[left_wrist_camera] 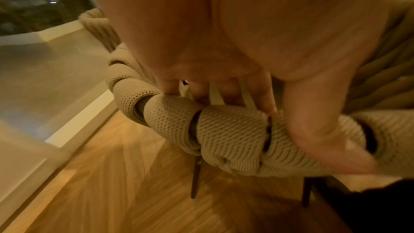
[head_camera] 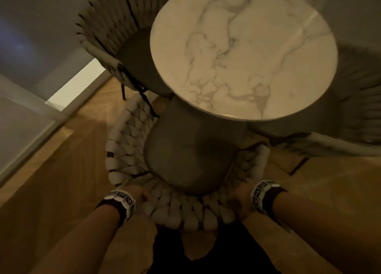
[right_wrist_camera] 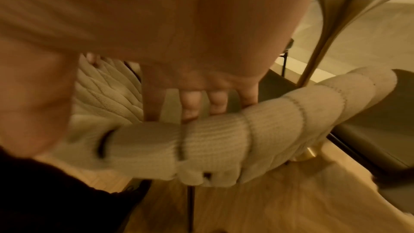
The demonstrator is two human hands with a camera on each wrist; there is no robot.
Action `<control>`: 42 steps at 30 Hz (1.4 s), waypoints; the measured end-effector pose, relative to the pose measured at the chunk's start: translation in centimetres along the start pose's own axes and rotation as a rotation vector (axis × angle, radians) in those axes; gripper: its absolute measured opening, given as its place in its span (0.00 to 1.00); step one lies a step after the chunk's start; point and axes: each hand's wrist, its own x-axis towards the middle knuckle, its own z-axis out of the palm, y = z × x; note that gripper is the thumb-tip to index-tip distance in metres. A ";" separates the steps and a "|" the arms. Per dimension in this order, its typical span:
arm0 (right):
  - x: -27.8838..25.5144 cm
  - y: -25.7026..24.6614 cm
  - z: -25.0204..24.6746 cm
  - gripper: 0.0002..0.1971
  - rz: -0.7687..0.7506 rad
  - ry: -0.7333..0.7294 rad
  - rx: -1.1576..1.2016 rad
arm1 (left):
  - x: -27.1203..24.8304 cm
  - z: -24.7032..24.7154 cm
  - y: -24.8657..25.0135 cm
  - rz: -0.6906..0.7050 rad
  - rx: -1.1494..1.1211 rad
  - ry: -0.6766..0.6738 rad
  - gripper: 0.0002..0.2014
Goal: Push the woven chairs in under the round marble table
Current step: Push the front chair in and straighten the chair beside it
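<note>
A round white marble table stands ahead of me. The near woven chair, cream rope with a grey seat cushion, has its front partly under the table's edge. My left hand grips the left side of the chair's woven back rim, fingers over the inside and thumb outside. My right hand grips the right side of that rim the same way. A second woven chair sits at the far left, seat partly under the table. A third woven chair stands at the right.
The floor is wooden herringbone. A window wall with a pale sill runs along the left, close to the far-left chair. A brass table leg shows beyond the rim in the right wrist view. My dark-clothed legs stand right behind the chair.
</note>
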 end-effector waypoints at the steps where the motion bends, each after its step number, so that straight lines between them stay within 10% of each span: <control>1: 0.0 -1.1 0.3 0.38 0.004 0.015 0.001 | -0.1 -0.1 -0.5 0.041 0.009 -0.012 0.20; 19: 0.6 -6.9 4.7 0.27 0.349 0.251 0.223 | -0.3 -1.5 -1.7 0.257 0.361 0.036 0.29; 26: -1.7 -5.7 5.2 0.31 0.650 0.787 0.874 | 0.2 -2.7 -3.6 0.223 0.062 0.238 0.30; 30: -1.8 -4.8 4.6 0.28 0.876 0.681 1.232 | 1.0 -4.1 -6.9 -0.051 0.005 0.636 0.33; 36: -0.6 -5.6 4.0 0.19 0.863 0.468 1.369 | 1.6 -5.1 -7.9 -0.325 -0.266 0.425 0.44; 42: -0.5 -4.3 5.1 0.15 0.872 0.547 1.577 | 1.9 -3.8 -7.4 -0.366 -0.309 0.551 0.37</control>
